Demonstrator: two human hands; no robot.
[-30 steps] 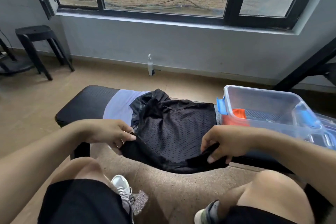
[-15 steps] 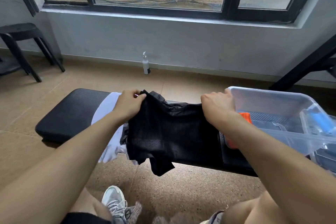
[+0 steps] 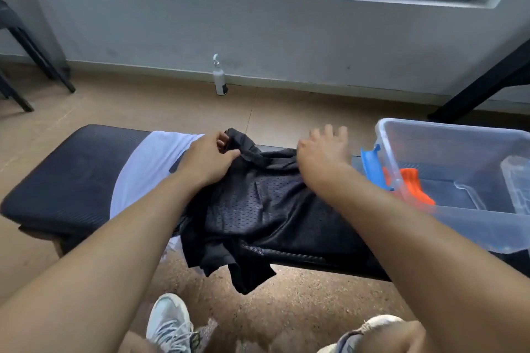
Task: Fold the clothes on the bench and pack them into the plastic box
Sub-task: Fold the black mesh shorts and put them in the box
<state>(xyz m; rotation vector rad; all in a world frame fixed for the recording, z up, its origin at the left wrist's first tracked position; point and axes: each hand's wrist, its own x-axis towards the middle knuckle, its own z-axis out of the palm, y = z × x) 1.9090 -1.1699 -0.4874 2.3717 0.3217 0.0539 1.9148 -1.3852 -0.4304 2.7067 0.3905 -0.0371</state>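
Note:
A black mesh garment (image 3: 266,209) lies folded over on the black padded bench (image 3: 66,180), with a loose end hanging off the near edge. My left hand (image 3: 208,162) pinches its far left corner. Over the far right edge of the garment, my right hand (image 3: 322,152) is spread with straight fingers and holds nothing. A pale lilac garment (image 3: 146,163) lies under the black one, to its left. The clear plastic box (image 3: 473,218) with a blue latch stands on the bench's right end, with an orange item (image 3: 413,183) inside.
A white spray bottle (image 3: 220,79) stands on the floor by the wall behind the bench. Black stool legs (image 3: 34,66) are at the far left, and a black frame (image 3: 484,86) slants at the far right. My shoes (image 3: 169,324) are on the floor below.
Both hands carried the garment's near edge up to the far edge, folding it in half. My right hand has since let go and spread its fingers; my left still pinches the corner.

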